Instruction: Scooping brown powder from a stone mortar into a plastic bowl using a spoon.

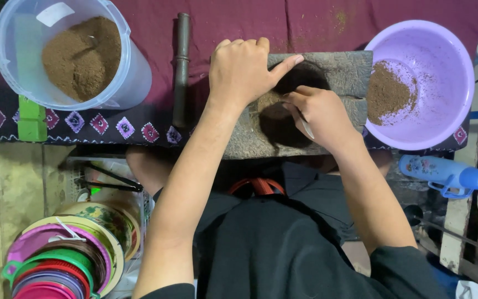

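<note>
stone grinding slab point(338, 69), grey and hollowed, lay under both hands. left hand point(242, 69) pressed flat, fingers curled over its far edge. right hand point(319, 113) closed round a thin metal scraper point(306, 126), just beside the left thumb. scraping probably went best with the slab steadied. counted: one clear tub point(123, 83) and one purple basin point(449, 66), both with brown powder; one dark pestle point(182, 66); one blue flask point(449, 174).

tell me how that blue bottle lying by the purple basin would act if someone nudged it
The blue bottle lies on its side and looks round, so it would probably roll, though its loop handle may stop it after part of a turn. It looks like smooth plastic, likely light unless full; how full cannot be seen. The purple basin sits just above it.
</note>
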